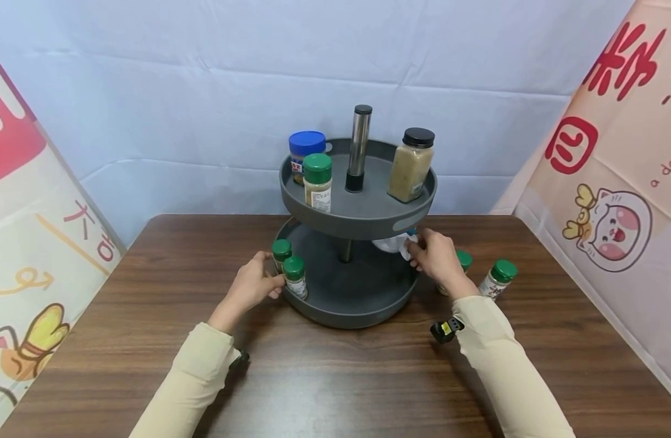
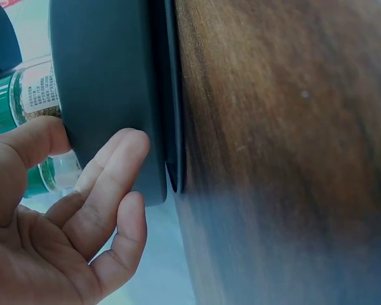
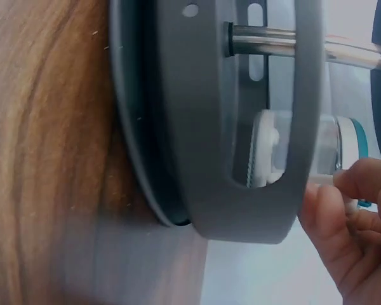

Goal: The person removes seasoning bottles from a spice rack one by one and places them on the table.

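A dark grey two-tier turntable rack stands on the table. My left hand touches the lower tier's left rim, its thumb at the rim's edge and its fingers lying along the outer wall. Just inside that rim stand two green-capped seasoning jars. At the lower tier's right side, my right hand pinches a clear jar by its white and teal end. In the right wrist view, the jar's other white end shows through the handle slot of the rim. The upper tier hides part of it in the head view.
The upper tier carries a blue-lidded jar, a green-capped jar and a black-lidded square jar. Two green-capped jars, one at the back and one farther right, stand beside my right forearm. A steel post rises through the rack.
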